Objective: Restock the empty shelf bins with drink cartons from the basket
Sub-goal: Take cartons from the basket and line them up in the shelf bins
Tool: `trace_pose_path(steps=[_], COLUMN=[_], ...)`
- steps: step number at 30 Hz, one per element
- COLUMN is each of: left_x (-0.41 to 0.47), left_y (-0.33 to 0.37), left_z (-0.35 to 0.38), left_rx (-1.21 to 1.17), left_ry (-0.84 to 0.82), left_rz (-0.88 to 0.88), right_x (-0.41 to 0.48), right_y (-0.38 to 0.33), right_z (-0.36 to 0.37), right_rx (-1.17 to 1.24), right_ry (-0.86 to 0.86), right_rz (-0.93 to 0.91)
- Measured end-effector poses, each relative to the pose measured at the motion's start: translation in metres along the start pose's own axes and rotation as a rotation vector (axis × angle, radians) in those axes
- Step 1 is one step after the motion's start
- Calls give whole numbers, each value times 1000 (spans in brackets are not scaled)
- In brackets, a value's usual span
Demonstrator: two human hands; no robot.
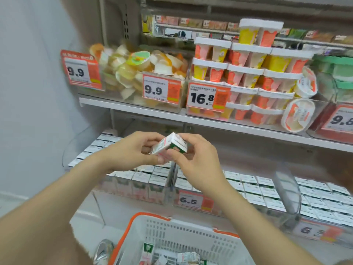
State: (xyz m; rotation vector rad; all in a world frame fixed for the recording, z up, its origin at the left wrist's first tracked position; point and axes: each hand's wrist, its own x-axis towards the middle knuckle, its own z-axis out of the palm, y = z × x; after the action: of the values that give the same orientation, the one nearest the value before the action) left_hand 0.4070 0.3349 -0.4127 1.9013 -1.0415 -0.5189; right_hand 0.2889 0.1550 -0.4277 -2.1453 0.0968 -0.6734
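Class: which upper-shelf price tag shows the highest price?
The 16.8 tag, in front of the stacked white-lidded cups; the others read 9.9 or 9.8.

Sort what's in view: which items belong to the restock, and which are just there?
Job: drink carton, gripped by left hand and right hand; basket with spare cartons; lower shelf bins.
Just there: jelly cups; stacked cup packs; price tags.

Basket (191, 232) cut off at the bottom edge, its cartons (188, 257) partly in view, print on the held carton (170, 145) too blurred to read, far-right price tag (340, 119) clipped, jelly cups (137, 67) smeared
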Motion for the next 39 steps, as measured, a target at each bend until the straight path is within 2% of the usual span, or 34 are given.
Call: trace_pose_path(steps=[2,4,6,9,13,17,20,25,31,33,39], left_x=[-2,-4,-7,-15,-24,-30,-33,-31,-23,-23,-30], left_y=[-26,-50,-68,-96,-121,-142,-146,-141,-144,-143,-119], left_z=[-20,-38,-52,-68,-83,-86,-88,-88,-85,-86,-80], left_rx=[15,243,482,523,523,555,557,587,616,599,661], left_ry=[105,190,169,86,135,69,52,36,30,39,127], left_rz=[-40,-164,-317,-436,-423,-438,-452,-454,-491,-504,-465], right_x=[11,25,41,68,108,147,171,194,193,185,130], right_y=[-6,-7,-5,0,6,11,17,26,31,28,12], right_z=[21,47,75,116,168,204,225,245,238,232,203], right_rx=[-52,-171,-312,-453,-580,-629,-554,-568,-546,-560,-503], right_ry=[21,54,22,-70,-105,-156,-318,-579,-691,-661,-314], right_rz=[-73,-151,-197,-218,-173,-59,5,93,179,164,-114])
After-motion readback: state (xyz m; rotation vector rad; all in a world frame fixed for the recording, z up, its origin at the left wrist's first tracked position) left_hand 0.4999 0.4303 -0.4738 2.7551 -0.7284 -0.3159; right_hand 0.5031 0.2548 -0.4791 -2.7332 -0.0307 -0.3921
